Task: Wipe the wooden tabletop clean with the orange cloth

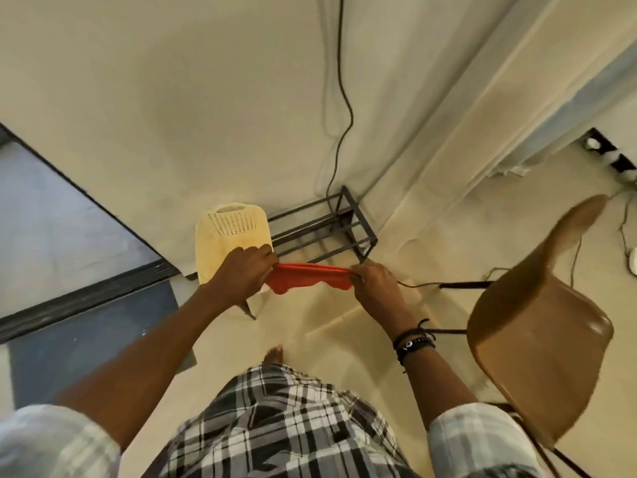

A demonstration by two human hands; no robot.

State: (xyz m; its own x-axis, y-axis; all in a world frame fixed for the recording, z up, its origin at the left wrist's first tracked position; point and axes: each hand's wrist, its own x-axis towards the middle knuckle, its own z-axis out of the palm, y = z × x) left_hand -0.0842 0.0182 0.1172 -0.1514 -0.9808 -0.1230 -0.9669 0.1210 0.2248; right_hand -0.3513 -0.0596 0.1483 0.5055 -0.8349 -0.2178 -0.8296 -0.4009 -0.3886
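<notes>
A cream-walled room corner, seen from above: a dark cable [345, 98] runs down the wall to a black metal rack [324, 232] on the pale floor [344, 343], with a cream plastic chair [229, 232] just left of the rack and a brown chair [537, 322] at the near right. A person in checked clothes [275, 426] stands over the floor and holds the orange cloth [310, 278] in the air, pulled out in a band between both hands, in front of the rack and above the floor. The left hand [248, 272] grips the cloth's left end with fingers curled close together; the right hand [374, 284], dark bracelets [413, 343] at its wrist, pinches the right end between thumb and bunched fingers. The cloth sags a little in the middle and touches nothing else.

No wooden tabletop appears anywhere in view, so its state cannot be told. By this picture the job looks barely begun: the cloth is in hand and being readied, perhaps straightened or folded, and all of the wiping appears to be left to do once the person turns to the table.
</notes>
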